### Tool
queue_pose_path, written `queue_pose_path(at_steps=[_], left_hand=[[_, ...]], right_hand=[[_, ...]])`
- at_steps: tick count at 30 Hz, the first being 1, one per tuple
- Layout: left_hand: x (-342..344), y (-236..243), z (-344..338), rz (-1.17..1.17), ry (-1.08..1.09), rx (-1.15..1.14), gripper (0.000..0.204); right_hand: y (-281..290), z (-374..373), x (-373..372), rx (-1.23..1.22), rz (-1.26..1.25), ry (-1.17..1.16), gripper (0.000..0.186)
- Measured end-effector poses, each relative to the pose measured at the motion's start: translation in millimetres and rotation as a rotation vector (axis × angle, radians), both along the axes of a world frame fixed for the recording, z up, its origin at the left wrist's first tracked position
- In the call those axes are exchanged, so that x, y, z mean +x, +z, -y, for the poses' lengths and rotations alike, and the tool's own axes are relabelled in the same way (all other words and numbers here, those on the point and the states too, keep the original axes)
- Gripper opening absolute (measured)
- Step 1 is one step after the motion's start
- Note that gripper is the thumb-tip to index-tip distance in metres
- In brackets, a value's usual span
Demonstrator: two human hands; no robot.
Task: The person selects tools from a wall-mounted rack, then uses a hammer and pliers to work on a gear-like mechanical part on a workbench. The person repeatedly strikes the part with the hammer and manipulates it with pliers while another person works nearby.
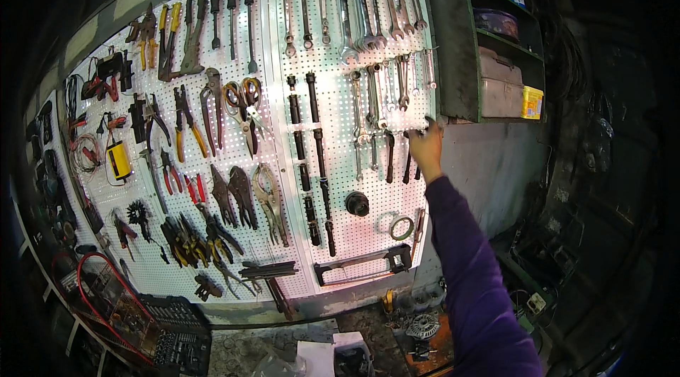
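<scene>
My right hand [427,149] reaches up to the right side of the white pegboard [382,228], its purple sleeve crossing the lower right. The fingers are smeared and partly turned away, so whether they grip anything cannot be made out. Right beside them hang dark, slim-handled tools [406,157], whose tops the hand partly covers. A similar dark tool [389,157] hangs just to their left. Above the hand are rows of combination wrenches [402,83], with larger wrenches [345,16] higher up. My left hand is out of view.
Pliers [185,122], screwdrivers [232,19] and scissors [248,111] cover the board's left part. A hacksaw [365,267] and a tape roll [401,228] hang low. Right of the board juts a dark shelf [457,48]. Below stand a cluttered bench [241,341] and an open socket case [177,338].
</scene>
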State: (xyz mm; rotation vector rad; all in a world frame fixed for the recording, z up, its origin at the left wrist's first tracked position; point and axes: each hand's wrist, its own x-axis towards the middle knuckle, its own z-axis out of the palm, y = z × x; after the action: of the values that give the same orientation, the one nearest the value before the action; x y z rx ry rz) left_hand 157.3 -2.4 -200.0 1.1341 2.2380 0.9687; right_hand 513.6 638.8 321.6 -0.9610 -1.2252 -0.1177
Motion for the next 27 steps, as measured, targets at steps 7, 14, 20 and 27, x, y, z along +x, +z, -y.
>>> queue_pose_path(at_steps=[7,14,20,27], left_hand=[[1.9,2.5,10.2,-0.018,-0.006,0.020,0.027],[-13.3,12.6,11.2,0.086,-0.005,-0.271,0.044],[-21.1,19.6,33.1,0.030,-0.146,-0.238,0.043],[-46.3,-70.5,159.9,0.242,0.150,-0.501,0.050]], right_hand=[[-240.7,144.2,-37.8,-0.223,0.007,0.412,0.040],[-416.3,326.6,-75.1,-0.852,0.016,0.818,0.032],[-419.1,401.9,-94.6,-0.953,0.341,0.875,0.030],[-414.4,461.3,-163.1,-0.870,0.613,1.169,0.024]])
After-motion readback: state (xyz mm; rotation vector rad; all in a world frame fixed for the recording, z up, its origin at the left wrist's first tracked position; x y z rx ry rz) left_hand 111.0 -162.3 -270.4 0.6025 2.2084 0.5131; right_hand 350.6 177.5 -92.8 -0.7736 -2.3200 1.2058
